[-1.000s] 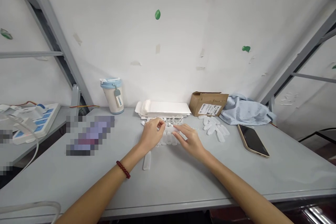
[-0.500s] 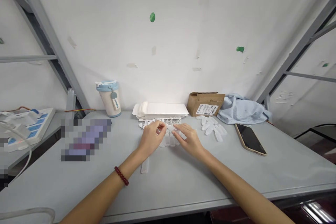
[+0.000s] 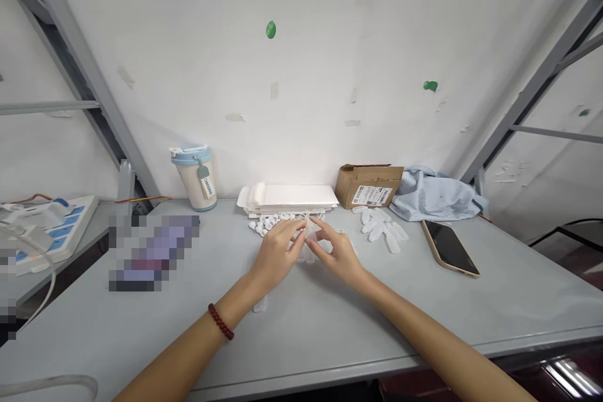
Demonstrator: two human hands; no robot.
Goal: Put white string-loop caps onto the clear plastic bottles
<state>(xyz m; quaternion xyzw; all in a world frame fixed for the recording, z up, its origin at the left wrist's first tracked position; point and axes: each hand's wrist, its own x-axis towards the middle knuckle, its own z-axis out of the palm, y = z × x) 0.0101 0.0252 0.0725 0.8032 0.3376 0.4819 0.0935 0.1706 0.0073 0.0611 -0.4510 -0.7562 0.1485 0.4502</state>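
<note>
Over the middle of the desk, my left hand and my right hand meet with their fingertips around a small translucent plastic piece. Both hands are closed in a pinch on it, and fingers partly hide it. White strings show just behind the fingertips. Small round white pieces lie in a heap beyond my left hand. More translucent pieces lie under my hands, mostly hidden. One single piece rests by my left wrist, partly covered.
Flat white boxes are stacked against the wall, beside a brown carton. Loose translucent pieces lie before the carton. A phone and a blue cloth are at right; a lidded cup and power strip at left.
My hands have drawn together, and their fingertips now meet on a translucent piece held up between them. My left hand has shifted slightly right.
</note>
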